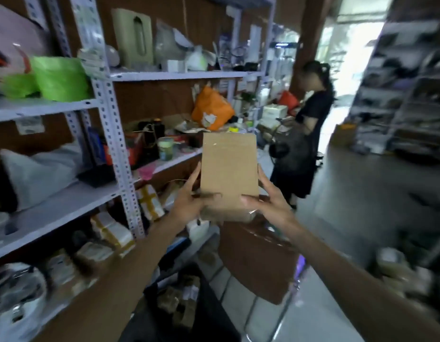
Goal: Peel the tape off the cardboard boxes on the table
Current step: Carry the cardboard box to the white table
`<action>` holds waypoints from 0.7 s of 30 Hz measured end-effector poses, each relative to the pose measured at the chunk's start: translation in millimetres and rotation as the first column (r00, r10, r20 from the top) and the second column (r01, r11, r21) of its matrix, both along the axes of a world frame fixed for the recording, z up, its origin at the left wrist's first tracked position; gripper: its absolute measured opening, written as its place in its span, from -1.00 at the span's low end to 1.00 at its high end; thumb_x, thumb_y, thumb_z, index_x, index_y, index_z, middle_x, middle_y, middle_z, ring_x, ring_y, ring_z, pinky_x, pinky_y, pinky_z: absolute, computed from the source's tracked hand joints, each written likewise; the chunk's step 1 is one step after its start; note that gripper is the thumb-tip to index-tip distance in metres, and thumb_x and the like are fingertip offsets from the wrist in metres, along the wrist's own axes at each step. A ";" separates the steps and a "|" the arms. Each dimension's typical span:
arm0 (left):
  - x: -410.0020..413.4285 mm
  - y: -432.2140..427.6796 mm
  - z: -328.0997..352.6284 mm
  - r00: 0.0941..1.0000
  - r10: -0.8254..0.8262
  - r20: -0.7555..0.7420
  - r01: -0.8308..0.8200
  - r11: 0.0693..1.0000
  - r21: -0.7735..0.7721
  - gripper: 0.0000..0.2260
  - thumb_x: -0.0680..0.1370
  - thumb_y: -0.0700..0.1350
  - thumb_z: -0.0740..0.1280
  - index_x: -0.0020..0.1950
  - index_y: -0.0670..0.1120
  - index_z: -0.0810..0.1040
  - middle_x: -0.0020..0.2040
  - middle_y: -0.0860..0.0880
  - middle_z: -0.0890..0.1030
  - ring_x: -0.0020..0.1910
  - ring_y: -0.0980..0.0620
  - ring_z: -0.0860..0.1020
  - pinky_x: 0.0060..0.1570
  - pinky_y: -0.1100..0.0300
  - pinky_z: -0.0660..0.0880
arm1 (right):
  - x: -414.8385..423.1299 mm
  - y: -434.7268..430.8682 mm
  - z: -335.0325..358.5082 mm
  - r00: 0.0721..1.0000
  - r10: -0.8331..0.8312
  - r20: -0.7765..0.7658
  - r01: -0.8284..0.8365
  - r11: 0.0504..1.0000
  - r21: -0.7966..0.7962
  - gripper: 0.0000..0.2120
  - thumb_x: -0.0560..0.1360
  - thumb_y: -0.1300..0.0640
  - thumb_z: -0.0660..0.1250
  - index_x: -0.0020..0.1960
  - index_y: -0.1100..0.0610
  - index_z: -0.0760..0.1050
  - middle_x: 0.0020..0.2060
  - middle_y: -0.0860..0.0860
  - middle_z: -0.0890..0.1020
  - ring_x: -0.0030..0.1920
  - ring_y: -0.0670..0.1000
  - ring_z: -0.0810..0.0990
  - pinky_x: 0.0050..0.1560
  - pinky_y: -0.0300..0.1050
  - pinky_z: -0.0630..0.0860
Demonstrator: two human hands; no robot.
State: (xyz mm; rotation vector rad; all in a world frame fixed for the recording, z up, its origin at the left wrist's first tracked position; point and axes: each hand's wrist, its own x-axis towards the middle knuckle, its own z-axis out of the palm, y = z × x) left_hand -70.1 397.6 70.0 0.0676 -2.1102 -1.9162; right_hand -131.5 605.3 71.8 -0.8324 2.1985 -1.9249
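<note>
I hold a small brown cardboard box (pixel 228 169) up in front of me, its flat face toward the camera. My left hand (pixel 189 201) grips its lower left edge, fingers along the side and thumb on the front. My right hand (pixel 265 201) grips the lower right edge, thumb on the front near a strip of clear tape (pixel 251 213) glinting at the bottom corner. More clear tape shines faintly near the top of the box. The picture is blurred by motion.
White metal shelving (pixel 115 134) crowded with goods runs along my left. A person in dark clothes (pixel 310 134) stands ahead on the right. Below my hands are a larger brown cardboard piece (pixel 258 265), a dark bin (pixel 189 304) with scraps, and tiled floor.
</note>
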 end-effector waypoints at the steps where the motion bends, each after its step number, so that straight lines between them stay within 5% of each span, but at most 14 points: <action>1: -9.7 28.4 1.0 0.999 -0.047 0.002 0.047 0.998 -0.032 -0.15 0.44 -0.25 0.52 0.59 0.13 0.14 0.41 0.14 0.38 0.36 0.15 0.35 0.21 0.18 0.44 | 6.4 31.5 2.1 0.997 -0.069 -0.020 0.069 0.998 -0.007 -0.14 0.43 0.30 0.45 0.54 -0.10 0.06 0.42 -0.08 0.38 0.36 0.02 0.44 0.24 -0.11 0.51; 4: -32.8 130.2 4.6 0.975 -0.222 -0.012 0.221 0.974 -0.048 -0.14 0.43 -0.24 0.53 0.58 0.15 0.14 0.34 0.25 0.38 0.29 0.26 0.40 0.11 0.33 0.42 | 29.5 133.4 6.6 0.959 -0.282 -0.019 0.281 0.958 -0.057 -0.15 0.40 0.35 0.46 0.53 -0.02 0.13 0.30 -0.10 0.49 0.26 -0.07 0.48 0.23 -0.11 0.51; 6: -40.0 205.9 3.2 0.936 -0.350 -0.027 0.348 0.935 -0.064 -0.13 0.42 -0.29 0.52 0.57 0.13 0.15 0.19 0.34 0.45 0.03 0.49 0.51 -0.07 0.49 0.45 | 51.8 205.7 8.1 0.914 -0.405 -0.005 0.403 0.910 -0.095 -0.18 0.38 0.36 0.47 0.52 0.01 0.20 0.34 -0.13 0.47 0.19 -0.13 0.51 0.18 -0.14 0.51; 8: -38.1 286.4 1.0 0.881 -0.472 -0.034 0.469 0.880 -0.069 -0.12 0.41 -0.34 0.52 0.55 0.16 0.16 0.06 0.32 0.53 -0.16 0.47 0.56 -0.20 0.50 0.46 | 84.7 282.8 9.1 0.863 -0.506 -0.008 0.502 0.858 -0.104 -0.19 0.39 0.34 0.47 0.50 -0.07 0.22 0.36 -0.01 0.49 0.18 -0.10 0.55 0.12 -0.15 0.53; 11: -12.3 410.6 1.7 0.745 -0.666 -0.037 0.662 0.745 -0.074 -0.12 0.41 -0.30 0.53 0.54 0.20 0.17 0.27 0.15 0.54 0.02 0.15 0.64 0.05 0.22 0.54 | 152.6 392.1 10.0 0.743 -0.669 -0.020 0.666 0.741 -0.081 -0.19 0.40 0.26 0.49 0.46 -0.25 0.23 0.23 -0.08 0.57 0.18 -0.06 0.58 -0.01 -0.18 0.58; 13: 14.4 490.2 3.3 0.640 -0.768 -0.024 0.764 0.639 -0.089 -0.12 0.43 -0.26 0.53 0.59 0.14 0.14 0.34 0.11 0.50 0.22 0.04 0.57 0.23 0.13 0.48 | 201.6 458.5 7.7 0.613 -0.790 0.026 0.787 0.607 -0.105 -0.16 0.38 0.30 0.50 0.49 -0.18 0.21 0.27 -0.09 0.56 0.19 -0.03 0.57 -0.03 -0.17 0.58; 18: 96.2 652.1 -0.2 0.372 -0.928 -0.020 0.923 0.372 -0.100 -0.11 0.45 -0.24 0.51 0.60 0.13 0.06 0.31 0.06 0.54 0.21 0.10 0.55 0.17 0.22 0.50 | 327.0 575.6 4.1 0.362 -0.932 0.022 0.930 0.360 -0.074 -0.13 0.40 0.31 0.48 0.53 -0.11 0.13 0.34 0.05 0.50 0.27 0.06 0.54 0.08 0.00 0.57; 21: 141.1 719.0 -3.7 0.233 -0.973 -0.009 0.968 0.232 -0.096 -0.10 0.46 -0.21 0.51 0.60 0.17 0.03 0.20 0.34 0.44 0.13 0.19 0.55 0.14 0.30 0.51 | 390.1 616.2 2.3 0.213 -0.976 0.036 0.975 0.210 -0.077 -0.11 0.38 0.28 0.50 0.53 -0.14 0.13 0.39 -0.03 0.44 0.19 -0.08 0.57 0.07 -0.08 0.57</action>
